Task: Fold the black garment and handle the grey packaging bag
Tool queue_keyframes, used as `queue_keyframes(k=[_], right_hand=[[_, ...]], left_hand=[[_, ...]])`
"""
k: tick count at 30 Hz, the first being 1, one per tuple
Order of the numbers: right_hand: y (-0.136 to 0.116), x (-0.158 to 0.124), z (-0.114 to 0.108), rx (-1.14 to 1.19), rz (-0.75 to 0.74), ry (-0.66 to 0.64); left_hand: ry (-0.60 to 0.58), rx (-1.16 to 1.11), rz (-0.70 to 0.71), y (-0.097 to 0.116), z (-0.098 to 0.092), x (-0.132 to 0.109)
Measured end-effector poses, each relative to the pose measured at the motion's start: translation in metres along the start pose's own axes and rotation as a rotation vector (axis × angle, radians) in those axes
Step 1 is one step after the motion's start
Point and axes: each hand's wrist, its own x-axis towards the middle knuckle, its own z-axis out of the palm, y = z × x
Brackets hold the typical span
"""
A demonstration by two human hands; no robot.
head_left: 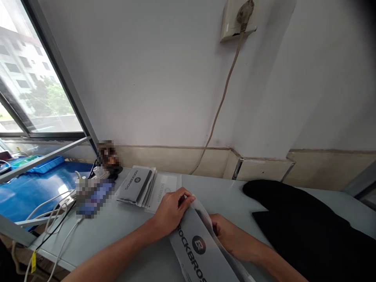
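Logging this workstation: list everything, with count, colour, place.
Flat plastic ROCKBROS bag: one, grey, front centre
Piled flat ROCKBROS packs: several, grey, left-centre
Flat translucent plastic bag: one, whitish, beside pile
Limp cloth: one heap, black, right
Flat tabletop: one, grey, beneath these
Pixelated patches: two, brown and blue, left
Thin cables: several, white or black, left
Shallow plastic tray: one, blue, on glossy blue surface, left
Boxy wall socket: one, white, top
Corded plug: one, beige, in socket
Framed window: one, grey, upper left
Smooth wall: one, off-white, behind
Left hand: one, bare, grip on bag's top edge
Right hand: one, bare, at bag's open side
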Motion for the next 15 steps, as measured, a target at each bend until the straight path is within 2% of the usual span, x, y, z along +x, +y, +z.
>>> queue_keyframes(k=[3, 7, 9, 11, 13, 15], right_hand=[[0.003, 0.001, -0.003, -0.025, -0.061, 0.169], [0.012, 0.003, -0.016, -0.027, -0.138, 0.520], [0.015, 0.004, -0.021, -0.016, -0.154, 0.655], [0.017, 0.004, -0.024, -0.005, -0.151, 0.709], [0.018, 0.004, -0.024, -0.001, -0.130, 0.689], [0.018, 0.005, -0.024, -0.006, -0.121, 0.629]], left_hand=[[0.112, -0.040, -0.047, -0.003, -0.003, 0.002], [0.271, -0.275, -0.086, -0.013, -0.004, 0.008], [0.199, -0.453, -0.129, -0.017, -0.001, 0.009], [0.006, -0.611, -0.168, -0.019, 0.004, 0.009], [-0.123, -0.677, -0.147, -0.020, 0.009, 0.007], [-0.103, -0.655, -0.102, -0.021, 0.012, 0.005]])
